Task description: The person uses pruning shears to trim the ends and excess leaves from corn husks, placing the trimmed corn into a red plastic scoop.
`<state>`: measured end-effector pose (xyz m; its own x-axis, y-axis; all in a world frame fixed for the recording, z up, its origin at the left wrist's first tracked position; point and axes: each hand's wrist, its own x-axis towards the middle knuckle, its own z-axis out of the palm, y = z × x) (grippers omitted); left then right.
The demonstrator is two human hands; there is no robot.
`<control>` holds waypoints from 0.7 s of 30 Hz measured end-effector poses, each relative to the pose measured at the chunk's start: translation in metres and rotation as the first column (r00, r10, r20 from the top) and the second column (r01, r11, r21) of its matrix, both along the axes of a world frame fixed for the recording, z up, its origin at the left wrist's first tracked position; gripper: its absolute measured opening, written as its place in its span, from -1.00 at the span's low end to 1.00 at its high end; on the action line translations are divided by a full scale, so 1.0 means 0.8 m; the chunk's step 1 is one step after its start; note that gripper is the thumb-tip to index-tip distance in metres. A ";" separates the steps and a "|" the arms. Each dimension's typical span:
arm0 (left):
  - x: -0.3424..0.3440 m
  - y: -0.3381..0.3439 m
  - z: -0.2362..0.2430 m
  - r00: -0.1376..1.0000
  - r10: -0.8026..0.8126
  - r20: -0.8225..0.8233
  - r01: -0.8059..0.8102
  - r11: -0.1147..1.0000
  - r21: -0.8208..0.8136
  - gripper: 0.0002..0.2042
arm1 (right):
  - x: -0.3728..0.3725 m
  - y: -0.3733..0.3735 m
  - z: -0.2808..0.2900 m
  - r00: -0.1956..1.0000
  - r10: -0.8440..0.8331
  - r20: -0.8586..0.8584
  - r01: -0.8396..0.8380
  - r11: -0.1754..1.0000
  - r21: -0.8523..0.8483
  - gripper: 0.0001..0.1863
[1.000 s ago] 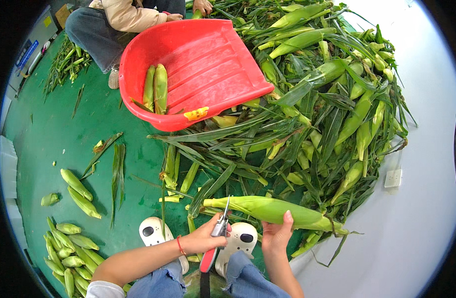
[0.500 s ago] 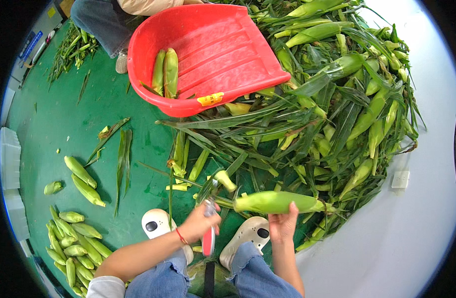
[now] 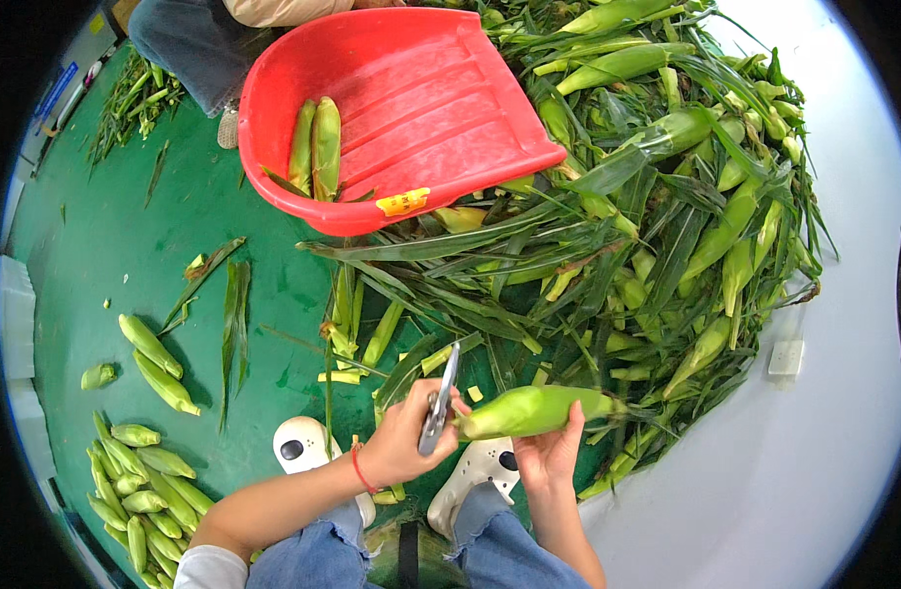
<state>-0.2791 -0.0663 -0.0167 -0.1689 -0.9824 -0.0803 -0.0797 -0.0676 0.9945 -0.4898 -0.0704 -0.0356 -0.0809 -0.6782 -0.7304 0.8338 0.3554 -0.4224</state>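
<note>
My left hand (image 3: 403,447) is closed round a pair of pruning shears (image 3: 441,402), whose grey blade points up and away. Its fingertips are at the pale stem end of a green, husk-covered ear of corn (image 3: 534,410); whether they touch it I cannot tell. My right hand (image 3: 552,454) grips that ear from below, near its silk end, and holds it level above the floor. Small cut stem pieces (image 3: 475,394) lie on the floor beyond the hands.
A large heap of leafy corn (image 3: 666,216) fills the right side by a white wall. Across from me, a red scoop (image 3: 441,118) holds two ears, beside a seated person (image 3: 190,49). Trimmed ears (image 3: 141,496) are piled at lower left on the green floor (image 3: 97,255).
The shears have swung upright in my left hand beside the ear's stem end. A thick stem piece, which was in the air by the blades, has come away. The ear has shifted slightly.
</note>
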 end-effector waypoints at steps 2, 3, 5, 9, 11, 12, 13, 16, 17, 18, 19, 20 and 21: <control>0.005 0.002 0.012 0.998 -0.055 0.000 0.055 0.998 -0.020 -0.60 | -0.010 0.005 -0.009 0.991 0.093 0.098 -0.091 0.996 -0.025 -0.48; 0.010 0.002 0.011 0.999 -0.016 -0.042 0.016 1.000 -0.003 -0.61 | -0.013 0.007 -0.011 0.978 0.141 0.152 -0.135 0.990 -0.050 -0.48; 0.026 0.003 0.012 0.990 0.103 -0.095 -0.106 0.994 -0.018 -0.55 | -0.021 0.018 -0.016 0.967 0.179 0.183 -0.171 0.983 -0.058 -0.50; 0.063 -0.020 0.035 0.869 0.462 -0.180 -0.483 0.870 -0.098 -0.45 | -0.054 0.017 -0.026 0.954 0.131 -0.270 -0.156 0.985 -0.074 -0.47; 0.087 -0.021 0.010 0.835 0.550 -0.010 -0.513 0.773 -0.374 -0.42 | -0.054 0.011 -0.006 0.959 0.086 -0.269 -0.122 0.985 -0.122 -0.41; 0.092 -0.022 0.006 0.790 0.483 0.378 -0.304 0.843 -0.444 -0.49 | -0.053 0.009 0.006 0.960 0.061 -0.272 -0.104 0.984 -0.144 -0.38; 0.090 -0.025 0.002 0.706 0.192 0.682 -0.026 0.969 -0.246 -0.54 | -0.052 0.004 0.014 0.963 0.067 -0.263 -0.124 0.970 -0.208 -0.33; 0.078 -0.006 -0.045 0.404 -0.462 0.790 0.286 0.884 0.371 -0.56 | -0.045 -0.014 0.032 0.974 0.138 -0.179 -0.190 0.929 -0.317 -0.35; 0.072 0.010 -0.059 0.580 -0.432 0.691 0.254 0.902 0.350 -0.53 | -0.042 -0.018 0.035 0.976 0.145 -0.163 -0.193 0.921 -0.337 -0.40; 0.062 0.021 -0.060 0.733 -0.390 0.558 0.222 0.912 0.345 -0.50 | -0.044 -0.020 0.033 0.977 0.171 -0.124 -0.203 0.924 -0.325 -0.42; 0.056 0.023 -0.061 0.819 -0.412 0.400 0.198 0.857 0.476 -0.44 | -0.046 -0.022 0.029 0.977 0.197 -0.082 -0.213 0.925 -0.314 -0.44; 0.052 0.029 -0.057 0.885 -0.386 0.260 0.195 0.815 0.546 -0.43 | -0.047 -0.022 0.025 0.974 0.222 -0.039 -0.224 0.926 -0.303 -0.46; 0.045 0.030 -0.056 0.945 -0.266 0.192 0.144 0.862 0.487 -0.43 | -0.046 -0.022 0.020 0.970 0.226 -0.089 -0.241 0.933 -0.266 -0.53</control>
